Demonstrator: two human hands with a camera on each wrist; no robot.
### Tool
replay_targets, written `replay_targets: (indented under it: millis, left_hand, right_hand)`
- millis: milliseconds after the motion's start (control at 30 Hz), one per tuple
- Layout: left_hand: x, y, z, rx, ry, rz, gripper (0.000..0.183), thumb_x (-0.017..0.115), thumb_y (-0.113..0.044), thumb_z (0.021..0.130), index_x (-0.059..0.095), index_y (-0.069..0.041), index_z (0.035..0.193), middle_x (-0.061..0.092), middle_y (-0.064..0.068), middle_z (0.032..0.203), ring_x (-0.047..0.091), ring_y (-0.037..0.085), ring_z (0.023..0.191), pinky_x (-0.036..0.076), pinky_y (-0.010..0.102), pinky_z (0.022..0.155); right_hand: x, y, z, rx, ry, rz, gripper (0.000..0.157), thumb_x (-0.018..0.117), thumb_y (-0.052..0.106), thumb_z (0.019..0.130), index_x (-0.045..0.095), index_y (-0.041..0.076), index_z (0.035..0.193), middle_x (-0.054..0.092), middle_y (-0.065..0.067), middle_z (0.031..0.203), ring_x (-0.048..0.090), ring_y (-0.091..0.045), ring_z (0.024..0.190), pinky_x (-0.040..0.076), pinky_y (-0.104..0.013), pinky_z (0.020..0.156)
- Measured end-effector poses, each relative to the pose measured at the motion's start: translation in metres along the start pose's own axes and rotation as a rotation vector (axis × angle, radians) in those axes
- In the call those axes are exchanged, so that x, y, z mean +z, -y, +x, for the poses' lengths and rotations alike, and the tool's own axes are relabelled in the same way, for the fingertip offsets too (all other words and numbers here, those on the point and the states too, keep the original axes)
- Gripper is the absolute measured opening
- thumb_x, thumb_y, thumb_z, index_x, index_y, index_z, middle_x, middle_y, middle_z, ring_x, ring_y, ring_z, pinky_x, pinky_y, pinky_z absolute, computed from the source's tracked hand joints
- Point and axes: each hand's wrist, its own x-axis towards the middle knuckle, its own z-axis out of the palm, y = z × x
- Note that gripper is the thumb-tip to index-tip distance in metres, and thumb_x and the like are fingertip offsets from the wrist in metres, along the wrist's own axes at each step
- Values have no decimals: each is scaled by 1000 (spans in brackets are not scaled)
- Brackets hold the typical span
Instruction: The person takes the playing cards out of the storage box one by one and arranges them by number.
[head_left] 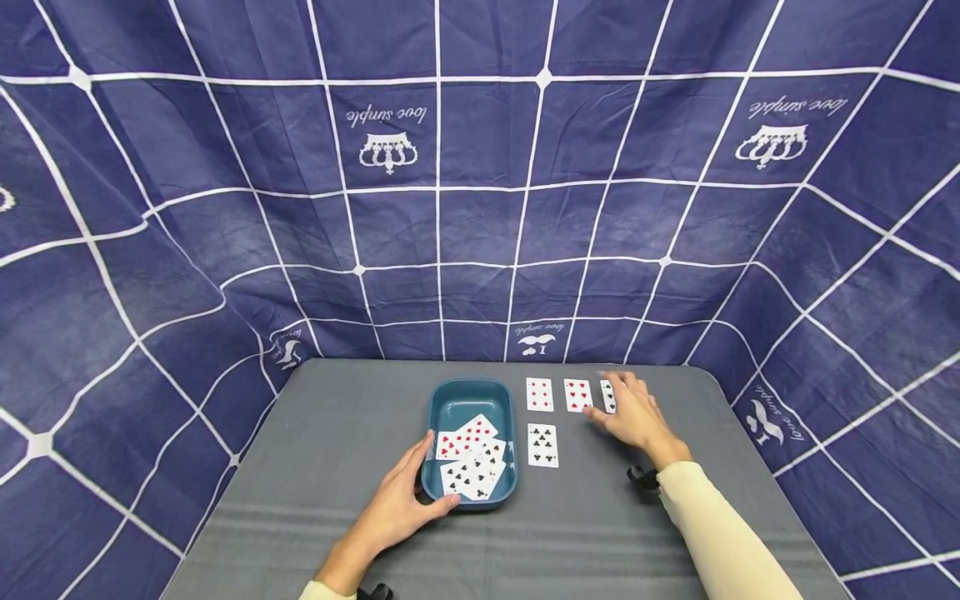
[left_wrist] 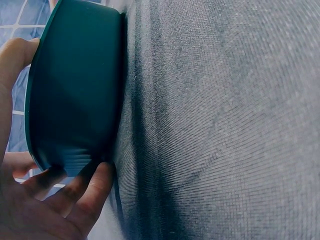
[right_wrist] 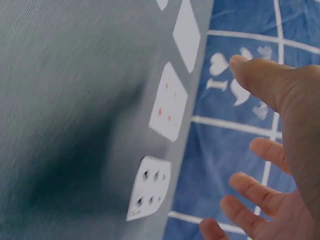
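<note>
At the near left corner of a blue-green tray [head_left: 471, 382], my left hand [head_left: 396, 500] holds the rim, its thumb on the near side and its fingers along the left wall. In the left wrist view those fingertips press against the outer wall. Several face-up playing cards [head_left: 472, 471] overlap inside the tray. My right hand [head_left: 636, 418] hovers with spread fingers over a spades card [head_left: 608, 398], partly hiding it in the head view. The right wrist view shows that spades card [right_wrist: 150, 185] flat on the table, apart from the fingers, and nothing held.
Left of the spades card lie a hearts card [head_left: 577, 395] and a diamonds card [head_left: 539, 395] in one row. A clubs card [head_left: 543, 446] lies nearer, right of the tray. The grey table [head_left: 345, 408] is bordered by blue checked cloth [head_left: 480, 225].
</note>
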Motion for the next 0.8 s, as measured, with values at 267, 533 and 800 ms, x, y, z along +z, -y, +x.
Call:
replay_targets:
  millis: [267, 533, 800]
  left_hand:
    - [0, -1, 0, 1, 3, 12, 123, 100, -56, 89, 35, -14, 185, 50, 14, 182, 62, 34, 155, 66, 31, 105]
    - [-1, -1, 1, 2, 5, 18, 123, 100, -56, 90, 34, -14, 185, 50, 14, 183, 62, 33, 155, 65, 33, 107]
    - [-2, 0, 2, 4, 12, 3, 122, 100, -54, 91, 34, -14, 185, 47, 14, 184, 61, 32, 157, 66, 31, 105]
  right_hand:
    - [0, 31, -2, -60, -27, 18, 80, 91, 41, 103, 57, 9, 168, 58, -31, 165, 55, -58, 149, 49, -79, 116]
    - [4, 63, -3, -120, -19, 12, 77, 94, 38, 100, 62, 13, 166, 63, -25, 162, 61, -53, 144, 56, -76, 112]
    - [15, 91, -4, -225, 10, -24, 77, 95, 38, 98, 63, 14, 164, 62, -24, 162, 62, -53, 144, 59, -74, 109]
